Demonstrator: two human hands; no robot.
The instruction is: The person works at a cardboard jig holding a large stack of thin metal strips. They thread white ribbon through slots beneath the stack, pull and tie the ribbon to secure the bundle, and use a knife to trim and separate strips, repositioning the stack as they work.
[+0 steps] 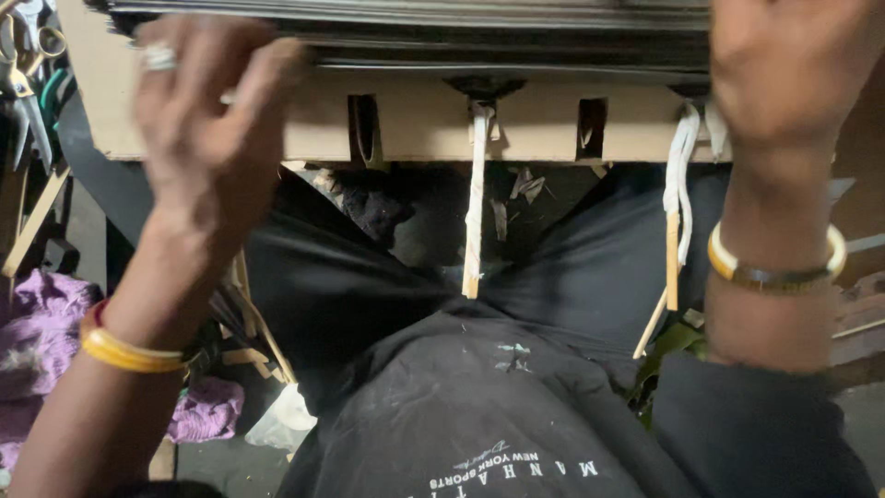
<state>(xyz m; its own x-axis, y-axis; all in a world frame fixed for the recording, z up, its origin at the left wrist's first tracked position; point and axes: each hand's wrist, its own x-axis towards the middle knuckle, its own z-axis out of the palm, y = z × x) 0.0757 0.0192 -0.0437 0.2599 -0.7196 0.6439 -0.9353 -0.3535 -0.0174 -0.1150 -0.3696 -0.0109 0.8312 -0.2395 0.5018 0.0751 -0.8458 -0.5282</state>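
Both hands' grip holds the slotted wooden board (424, 124).

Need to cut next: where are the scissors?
In the head view's top-left corner, the scissors hang left of the cardboard board, beyond the left hand.

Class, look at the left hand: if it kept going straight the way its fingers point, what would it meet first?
The left hand points up the picture at the cardboard frame. Its fingertips already lie at the frame's top edge, so next would likely come the dark stacked strips above it. Depth is hard to judge.
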